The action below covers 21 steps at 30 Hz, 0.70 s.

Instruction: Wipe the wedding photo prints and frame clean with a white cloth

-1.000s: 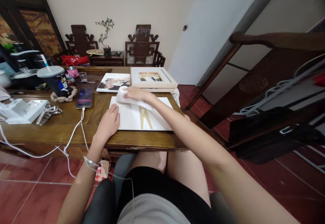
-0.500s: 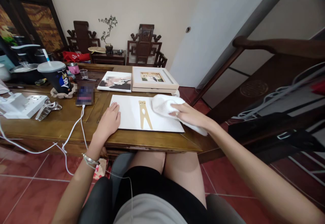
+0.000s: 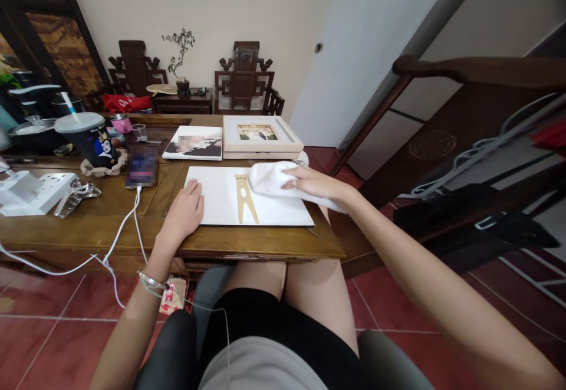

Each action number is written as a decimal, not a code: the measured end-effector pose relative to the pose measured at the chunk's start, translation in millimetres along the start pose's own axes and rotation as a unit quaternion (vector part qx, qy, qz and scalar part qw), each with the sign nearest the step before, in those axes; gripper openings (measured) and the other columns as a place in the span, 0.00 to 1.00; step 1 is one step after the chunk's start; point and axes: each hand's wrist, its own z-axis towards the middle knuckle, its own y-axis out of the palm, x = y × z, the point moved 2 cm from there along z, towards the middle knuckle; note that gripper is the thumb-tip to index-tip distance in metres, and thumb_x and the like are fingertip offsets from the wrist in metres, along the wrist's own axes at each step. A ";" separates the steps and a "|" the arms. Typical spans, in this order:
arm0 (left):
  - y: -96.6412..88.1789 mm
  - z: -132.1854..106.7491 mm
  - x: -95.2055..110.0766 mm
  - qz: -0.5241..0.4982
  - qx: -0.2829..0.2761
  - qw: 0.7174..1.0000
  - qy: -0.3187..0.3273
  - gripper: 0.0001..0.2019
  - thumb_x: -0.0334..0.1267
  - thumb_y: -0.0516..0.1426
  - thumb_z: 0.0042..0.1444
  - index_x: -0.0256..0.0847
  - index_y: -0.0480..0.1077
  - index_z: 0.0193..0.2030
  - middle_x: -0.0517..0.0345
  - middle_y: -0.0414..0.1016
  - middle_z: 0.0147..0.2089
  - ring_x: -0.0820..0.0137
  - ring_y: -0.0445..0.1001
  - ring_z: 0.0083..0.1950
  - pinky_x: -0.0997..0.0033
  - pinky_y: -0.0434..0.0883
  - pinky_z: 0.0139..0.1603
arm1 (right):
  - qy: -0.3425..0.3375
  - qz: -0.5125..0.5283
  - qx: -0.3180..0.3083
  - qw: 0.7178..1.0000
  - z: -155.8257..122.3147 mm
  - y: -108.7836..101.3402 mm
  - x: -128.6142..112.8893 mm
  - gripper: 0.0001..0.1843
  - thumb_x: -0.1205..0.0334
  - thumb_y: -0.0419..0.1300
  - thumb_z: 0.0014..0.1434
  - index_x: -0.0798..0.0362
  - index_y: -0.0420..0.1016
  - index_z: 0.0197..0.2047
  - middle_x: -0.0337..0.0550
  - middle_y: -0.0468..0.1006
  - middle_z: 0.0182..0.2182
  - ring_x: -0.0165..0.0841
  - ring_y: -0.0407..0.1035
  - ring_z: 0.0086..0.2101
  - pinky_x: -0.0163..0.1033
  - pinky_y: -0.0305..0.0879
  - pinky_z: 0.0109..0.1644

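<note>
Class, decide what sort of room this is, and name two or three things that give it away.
Probably a sitting room in a home: carved wooden chairs by the far wall, a small potted tree on a side table, and red floor tiles.

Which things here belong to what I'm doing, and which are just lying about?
In use:
white cloth, held in your right hand
white board, left hand at its edge

Likely just lying about:
lidded cup
phone
power strip
framed picture
</note>
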 end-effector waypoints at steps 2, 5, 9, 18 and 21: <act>-0.6 -0.2 0.2 0.002 -0.002 1.000 0.001 0.21 0.35 0.43 0.65 0.28 0.63 0.60 0.35 0.60 0.68 0.55 0.56 0.71 0.51 0.57 0.70 | -0.011 0.013 0.011 1.000 26.6 -1.5 1.8 0.16 0.61 0.55 0.53 0.52 0.78 0.44 0.47 0.77 0.52 0.49 0.64 0.56 0.53 0.56 0.62; -1.8 -0.7 1.0 0.000 -0.001 1.000 0.005 0.21 0.35 0.43 0.65 0.30 0.63 0.60 0.37 0.61 0.68 0.57 0.56 0.71 0.52 0.57 0.70 | -0.016 0.017 0.018 1.000 52.1 -3.2 2.3 0.15 0.64 0.54 0.54 0.52 0.78 0.42 0.47 0.78 0.51 0.49 0.65 0.54 0.53 0.56 0.61; -1.9 -1.1 1.7 0.005 -0.003 1.000 -0.001 0.21 0.35 0.43 0.65 0.28 0.63 0.61 0.36 0.60 0.68 0.56 0.56 0.71 0.53 0.56 0.70 | -0.023 0.009 0.022 0.999 46.2 1.2 -0.7 0.13 0.62 0.54 0.55 0.52 0.77 0.41 0.48 0.77 0.51 0.49 0.64 0.55 0.53 0.55 0.62; -0.2 -0.1 1.3 0.001 -0.005 1.000 0.002 0.21 0.35 0.43 0.65 0.29 0.63 0.60 0.35 0.60 0.68 0.55 0.55 0.71 0.50 0.57 0.70 | -0.012 -0.016 -0.072 0.997 -77.1 7.8 -19.8 0.11 0.57 0.54 0.54 0.47 0.76 0.35 0.47 0.78 0.41 0.49 0.68 0.48 0.52 0.63 0.56; -0.3 -0.2 1.5 0.000 -0.009 1.000 0.002 0.20 0.34 0.43 0.65 0.29 0.63 0.60 0.35 0.60 0.68 0.55 0.55 0.71 0.50 0.56 0.70 | -0.035 -0.001 -0.094 0.995 -98.1 4.1 -24.9 0.08 0.57 0.54 0.54 0.44 0.75 0.30 0.46 0.78 0.36 0.46 0.71 0.44 0.48 0.67 0.51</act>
